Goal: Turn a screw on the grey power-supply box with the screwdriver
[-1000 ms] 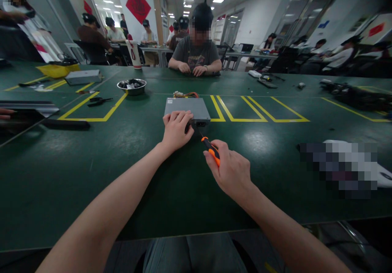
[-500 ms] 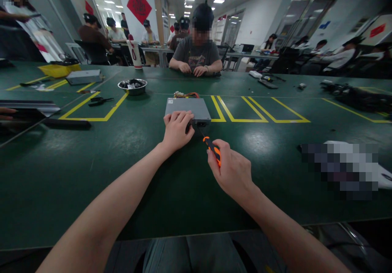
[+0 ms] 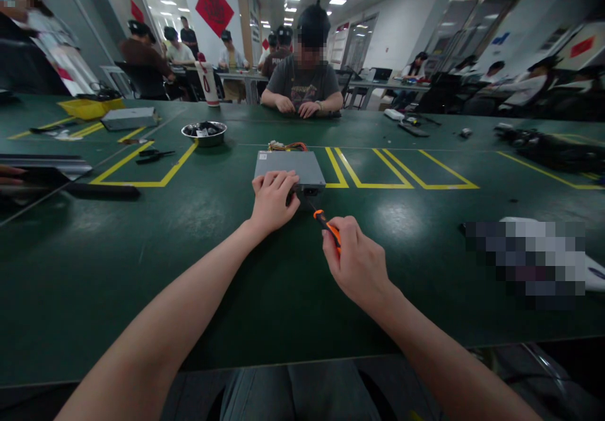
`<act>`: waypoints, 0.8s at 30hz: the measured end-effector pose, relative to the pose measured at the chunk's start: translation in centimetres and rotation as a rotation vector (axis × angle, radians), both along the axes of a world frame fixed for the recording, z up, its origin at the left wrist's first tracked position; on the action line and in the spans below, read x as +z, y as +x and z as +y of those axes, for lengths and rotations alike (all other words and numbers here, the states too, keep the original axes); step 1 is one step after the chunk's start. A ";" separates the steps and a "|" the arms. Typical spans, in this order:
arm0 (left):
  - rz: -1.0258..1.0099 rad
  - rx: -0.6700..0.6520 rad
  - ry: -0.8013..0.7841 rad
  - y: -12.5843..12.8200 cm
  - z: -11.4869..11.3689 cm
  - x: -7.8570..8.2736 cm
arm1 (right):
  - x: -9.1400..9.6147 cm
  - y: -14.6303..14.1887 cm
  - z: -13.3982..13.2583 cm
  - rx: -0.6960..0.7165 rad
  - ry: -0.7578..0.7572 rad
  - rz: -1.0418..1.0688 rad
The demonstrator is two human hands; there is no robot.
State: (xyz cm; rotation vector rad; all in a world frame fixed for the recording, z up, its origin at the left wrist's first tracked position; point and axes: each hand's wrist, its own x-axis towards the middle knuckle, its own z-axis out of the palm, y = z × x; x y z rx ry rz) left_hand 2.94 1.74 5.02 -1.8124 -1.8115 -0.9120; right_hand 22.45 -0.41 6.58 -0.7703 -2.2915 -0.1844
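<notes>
A grey metal computer power supply [image 3: 295,162] lies flat on the green table, with its bundle of coloured wires [image 3: 288,146] behind it. My left hand [image 3: 275,200] grips its near left part, fingers over the top and thumb at the near side. A dark power socket [image 3: 311,191] shows on that near side. In my right hand [image 3: 357,254] is an orange and black screwdriver [image 3: 326,222], fingers closed round the handle. Its thin shaft points up and left at the near side of the power supply, just below the socket. Whether the tip touches is too small to tell.
A metal bowl [image 3: 204,132] of dark small parts stands behind to the left. Farther left are a grey metal box [image 3: 130,118] and a yellow tray [image 3: 89,107]. Another person [image 3: 305,74] sits opposite. Black cables [image 3: 548,147] lie on the right.
My right hand has turned slightly round the screwdriver handle. My left hand and the power supply have stayed in place.
</notes>
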 end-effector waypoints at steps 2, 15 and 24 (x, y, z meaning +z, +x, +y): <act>0.000 -0.005 -0.003 0.0 -0.1 0.1 | -0.1 0.0 0.0 0.067 0.028 0.036; 0.000 -0.012 -0.003 0.1 -0.1 0.2 | 0.2 0.1 0.1 -0.029 0.081 0.004; -0.001 -0.008 0.002 0.1 -0.1 0.1 | 0.0 0.0 0.1 0.107 0.186 -0.017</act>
